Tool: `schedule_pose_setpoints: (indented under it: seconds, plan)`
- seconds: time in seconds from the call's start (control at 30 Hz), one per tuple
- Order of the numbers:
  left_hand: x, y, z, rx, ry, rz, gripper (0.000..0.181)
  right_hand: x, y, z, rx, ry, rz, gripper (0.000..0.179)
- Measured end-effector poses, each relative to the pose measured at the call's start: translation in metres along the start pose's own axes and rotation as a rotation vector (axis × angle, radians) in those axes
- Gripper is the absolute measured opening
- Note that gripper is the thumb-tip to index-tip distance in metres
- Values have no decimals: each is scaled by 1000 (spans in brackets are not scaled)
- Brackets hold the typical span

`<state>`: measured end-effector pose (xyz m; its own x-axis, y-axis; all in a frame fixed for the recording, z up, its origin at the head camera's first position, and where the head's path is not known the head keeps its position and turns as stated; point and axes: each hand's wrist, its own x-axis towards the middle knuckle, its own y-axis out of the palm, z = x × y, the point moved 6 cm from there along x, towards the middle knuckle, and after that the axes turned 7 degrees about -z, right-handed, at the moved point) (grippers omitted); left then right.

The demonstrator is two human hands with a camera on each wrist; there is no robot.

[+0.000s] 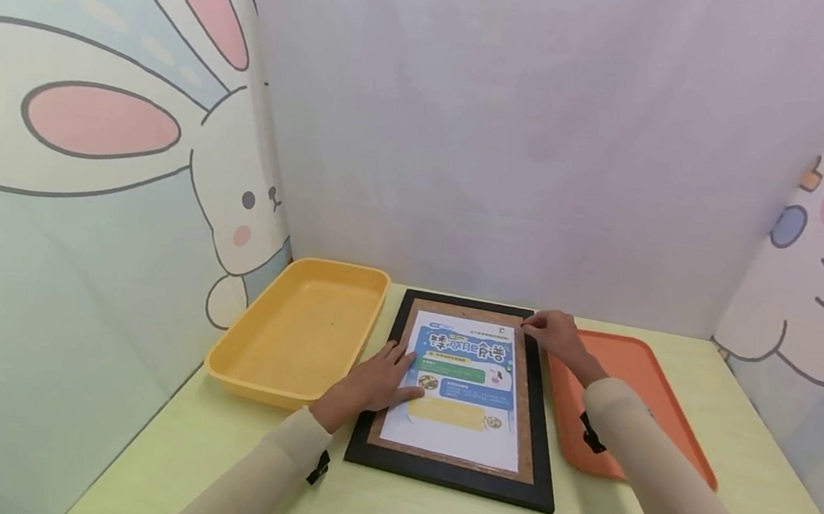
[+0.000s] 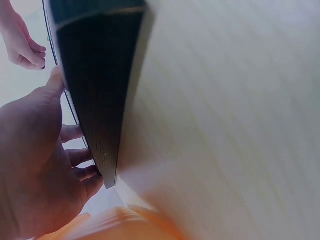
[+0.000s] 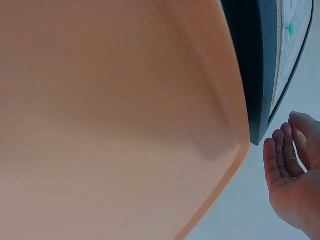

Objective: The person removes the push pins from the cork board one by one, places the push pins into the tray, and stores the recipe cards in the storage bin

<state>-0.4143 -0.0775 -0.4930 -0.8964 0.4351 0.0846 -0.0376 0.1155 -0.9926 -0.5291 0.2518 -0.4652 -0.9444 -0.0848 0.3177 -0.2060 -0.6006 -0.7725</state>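
A black frame (image 1: 536,438) with a brown cork-like backing (image 1: 393,439) lies flat on the table. On the backing is a printed poster (image 1: 453,437) with blue, green and yellow blocks. My left hand (image 1: 380,377) rests with spread fingers across the frame's left side and the poster's edge; the left wrist view shows its fingers (image 2: 80,157) touching the frame. At the top right corner, my right hand (image 1: 558,338) pinches a small dark object (image 1: 524,327) between thumb and fingertips. Its kind is too small to tell.
A yellow tray (image 1: 291,399) stands left of the frame. An orange tray (image 1: 644,348) lies to the right, close to the frame, under my right forearm. A pale curtain (image 1: 515,134) hangs behind the table, and printed walls (image 1: 80,256) stand at the sides.
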Motion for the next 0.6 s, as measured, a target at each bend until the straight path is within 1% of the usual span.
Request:
schedule_pose_setpoints:
  seconds: [0.27, 0.47, 0.6]
  plan:
    - [-2, 2, 0, 0, 2, 1, 87, -7, -12, -16, 4, 74, -12, 23]
    - [-2, 3, 0, 13, -8, 10, 88, -10, -18, -21, 3, 36, -30, 22]
    - [-3, 1, 0, 14, -9, 3, 87, -12, -20, -27, 1, 30, -37, 22]
